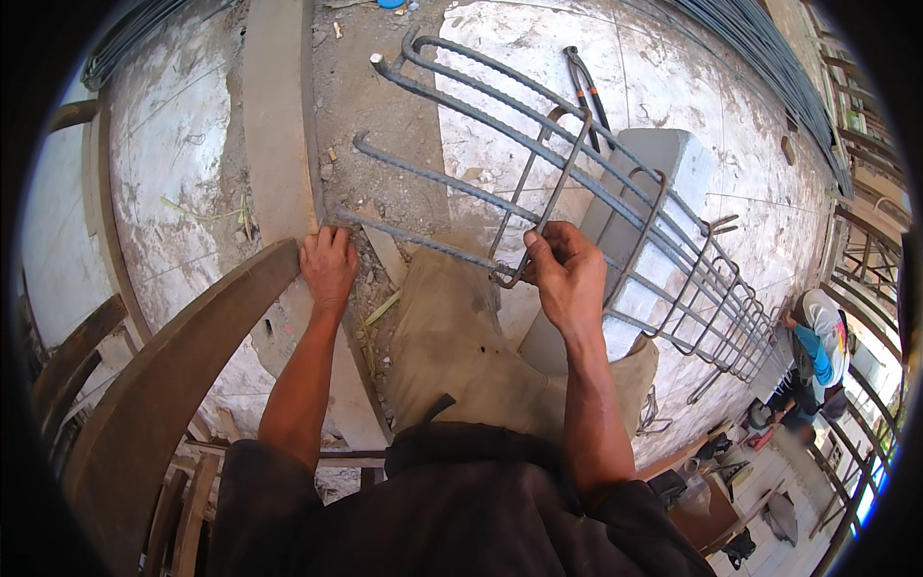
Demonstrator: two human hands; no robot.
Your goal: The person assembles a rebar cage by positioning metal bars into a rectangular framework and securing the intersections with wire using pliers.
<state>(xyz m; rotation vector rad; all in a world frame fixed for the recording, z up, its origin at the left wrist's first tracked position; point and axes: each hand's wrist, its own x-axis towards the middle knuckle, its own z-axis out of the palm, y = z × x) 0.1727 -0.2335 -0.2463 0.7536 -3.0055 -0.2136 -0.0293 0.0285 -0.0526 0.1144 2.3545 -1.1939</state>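
Note:
A long cage of ribbed steel rebar [461, 181], with bent square stirrups around it, stretches from in front of me to the far right. My right hand [569, 274] pinches the lower corner of the nearest stirrup [579, 159] between thumb and fingers, where it meets the lowest bar. My left hand [329, 267] is closed, its fingers curled down just below that bar's free end, beside the tip of a curved wooden piece [192, 361]. What lies under those fingers is hidden. A pale grey block [685, 163] stands beneath the cage.
Pincers with orange-marked handles [586, 96] lie on the dusty tiles beyond the cage. A wooden plank [277, 115] runs along the left. Bundled steel rods [760, 62] lie at the far right. Another person [819, 337] bends near the cage's far end.

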